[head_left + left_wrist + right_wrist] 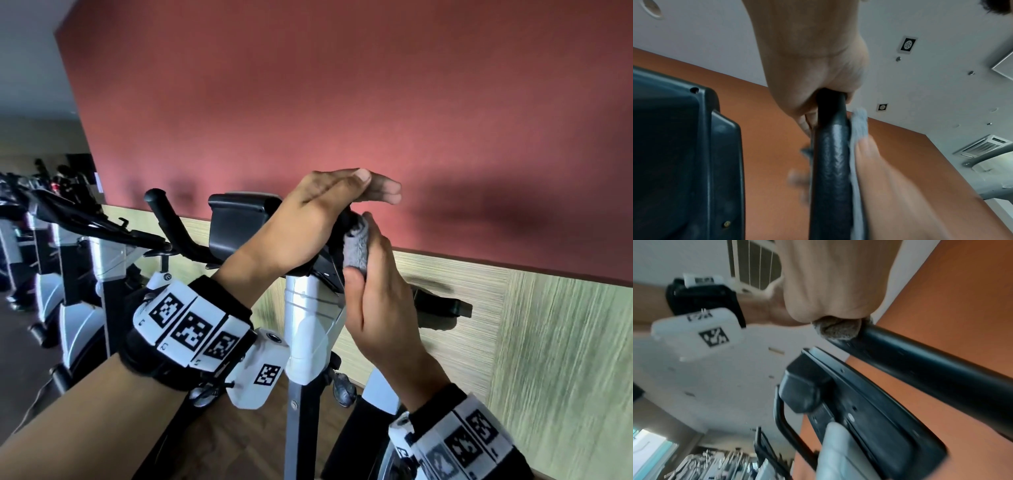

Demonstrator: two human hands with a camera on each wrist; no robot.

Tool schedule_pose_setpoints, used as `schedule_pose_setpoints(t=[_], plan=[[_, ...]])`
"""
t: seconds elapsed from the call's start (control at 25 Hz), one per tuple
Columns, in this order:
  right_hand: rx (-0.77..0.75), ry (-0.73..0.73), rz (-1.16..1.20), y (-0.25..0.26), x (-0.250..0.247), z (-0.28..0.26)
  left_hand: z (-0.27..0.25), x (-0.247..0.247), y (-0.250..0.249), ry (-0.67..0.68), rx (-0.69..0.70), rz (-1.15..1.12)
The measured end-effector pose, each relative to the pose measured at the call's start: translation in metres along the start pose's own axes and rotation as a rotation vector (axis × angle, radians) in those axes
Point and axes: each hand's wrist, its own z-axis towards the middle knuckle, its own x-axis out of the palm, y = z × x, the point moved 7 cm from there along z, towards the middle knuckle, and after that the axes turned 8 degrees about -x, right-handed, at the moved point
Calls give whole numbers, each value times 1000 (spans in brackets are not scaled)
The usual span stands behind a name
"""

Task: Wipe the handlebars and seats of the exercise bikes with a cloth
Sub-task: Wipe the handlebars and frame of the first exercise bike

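**Cloth wrapped on the right handlebar horn**

Left hand [308, 222] resting on top of the handlebar [830, 162], fingers straight and extended over the tip, palm bearing down on the black grip; nothing clenched. Right hand [373, 294] holding the grey cloth [356, 250], fingers curled round it and pressing it against the side of the same bar, just below the left palm. Cloth seen in the left wrist view lying along the right flank of the bar, in the right wrist view bunched under the heel of the palm. Black console [239, 222] just beside, to the left; more bikes [61, 267] lined up along the red wall [342, 102].

Handling, as a judgement: cloth soft, light, easily bunched, best gripped wrapped round the bar so it slides as a sleeve. Handlebar stiff, fixed, with a textured, faintly glossy covering, probably foam or rubber; likely some drag under a dry cloth. Seat not in view, presumably not yet wiped.
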Motion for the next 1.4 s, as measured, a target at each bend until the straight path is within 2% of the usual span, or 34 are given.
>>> schedule_pose_setpoints(t=[0.12,0.32,0.52,0.72,0.92,1.0,1.12,1.2,1.28,1.36,1.4], plan=[[27,7,-36,-7,-7,-20,2,0,-2,-9,19,21],[-14,-52,12,13,6,27,-2,1,-3,-13,-34,-1],[-8,-4,-102,-3,-5,-24,-1,-1,-3,-27,4,70],[21,-97,-127,16,5,23,-2,-1,0,6,-46,48],[-35,-16,55,2,-5,-13,-2,-2,-2,3,-37,128],[-20,34,119,-4,-7,-9,-2,-1,-1,13,-49,116],[-46,56,55,10,-3,14,-4,-3,-3,61,-68,139],[-31,-40,-13,20,2,26,1,-15,-6,32,-41,227],[-23,-126,-131,25,4,24,10,-44,-7,-97,22,386],[-10,-133,-300,21,7,1,20,-79,7,-207,30,621],[-1,-116,-371,19,8,-12,24,-91,21,-216,1,754]])
